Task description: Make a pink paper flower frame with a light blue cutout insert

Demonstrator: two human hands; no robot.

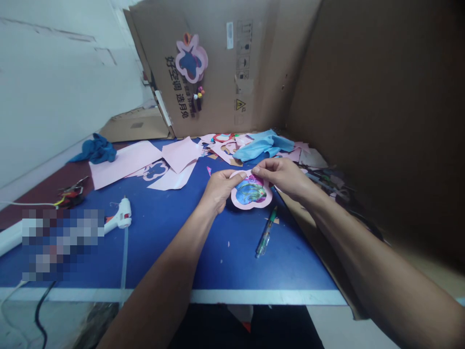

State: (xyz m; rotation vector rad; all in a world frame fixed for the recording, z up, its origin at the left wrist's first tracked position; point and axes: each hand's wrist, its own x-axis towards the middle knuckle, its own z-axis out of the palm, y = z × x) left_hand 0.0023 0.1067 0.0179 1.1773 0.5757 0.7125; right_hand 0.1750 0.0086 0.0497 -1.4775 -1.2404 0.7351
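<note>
I hold a pink flower-shaped paper frame (254,201) with a multicoloured, shiny centre a little above the blue table (218,252). My left hand (220,189) grips its left edge, fingers curled, thumb on top. From the right, my right hand (281,177) pinches the frame's upper edge between thumb and forefinger. A green pen (266,233) lies on the table just below the frame.
A white glue gun (119,218) with a glue stick lies at the left. Pink paper sheets (125,162) and cutout scraps, a light blue cloth (261,145) and a dark blue cloth (96,149) lie at the back. Cardboard walls (363,97) stand behind and to the right, one bearing a similar pink flower (191,58).
</note>
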